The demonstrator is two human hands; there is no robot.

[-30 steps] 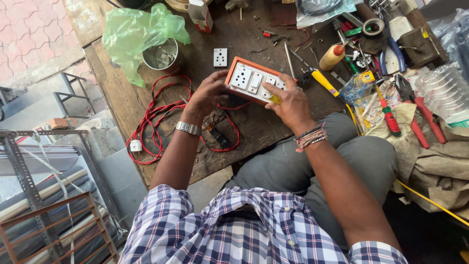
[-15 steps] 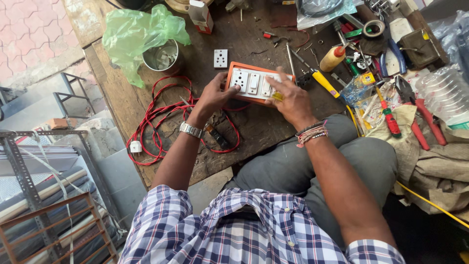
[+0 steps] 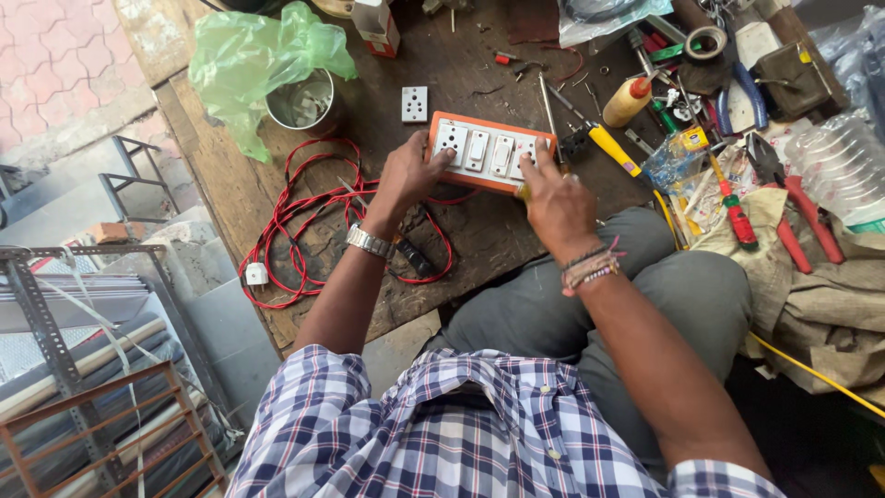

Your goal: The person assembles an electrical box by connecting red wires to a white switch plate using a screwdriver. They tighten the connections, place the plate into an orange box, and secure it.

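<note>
Fingers of both my hands are curled onto the orange switchboard (image 3: 489,153); it now lies flat on the wooden workbench (image 3: 230,198), where a second ago I had it tilted up off the wood, so it looks steadied for work; left hand (image 3: 406,175) grips its near-left corner by the socket; right hand (image 3: 556,198) presses a yellow-handled tool, mostly hidden, at its right end; red wire (image 3: 304,207) coils just beside; a loose white socket plate (image 3: 414,104) sits beyond.

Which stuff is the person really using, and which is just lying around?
In use: orange switch board, held by left hand and right hand; red cable.

Lying about: green bag, metal tin, loose white socket, yellow-handled screwdriver, red pliers.
</note>
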